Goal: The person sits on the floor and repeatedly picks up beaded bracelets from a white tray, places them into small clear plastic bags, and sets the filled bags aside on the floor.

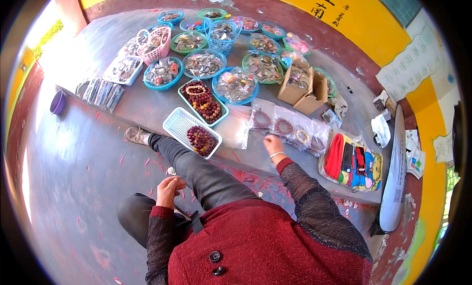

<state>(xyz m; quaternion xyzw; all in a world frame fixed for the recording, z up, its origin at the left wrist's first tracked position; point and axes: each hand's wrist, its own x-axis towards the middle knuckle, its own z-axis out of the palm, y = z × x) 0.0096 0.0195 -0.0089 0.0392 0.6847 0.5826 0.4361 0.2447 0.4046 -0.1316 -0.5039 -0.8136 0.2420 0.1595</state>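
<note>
My right hand [273, 146], its fingers curled closed, hovers by the near edge of a row of clear plastic bags holding beaded bracelets [283, 127]. Whether anything is in its grip is hidden. Over my bent leg, my left hand [169, 189] has its fingers drawn together; I cannot make out anything in them. To the left of my right hand sits a white plastic basket [177, 122] with dark red bead strings [202, 140] at one end. Behind it, a green-rimmed tray [221, 119] is filled with brown and red bead bracelets [206, 107]. A flat clear bag [237, 137] lies beside the basket.
Several round basins of packaged trinkets [204, 64] fill the platform's far part, with a pink basket [160, 49] among them. Cardboard boxes [295, 91] stand at right, near a colourful cloth bag [371, 167]. A purple bowl [57, 103] is far left.
</note>
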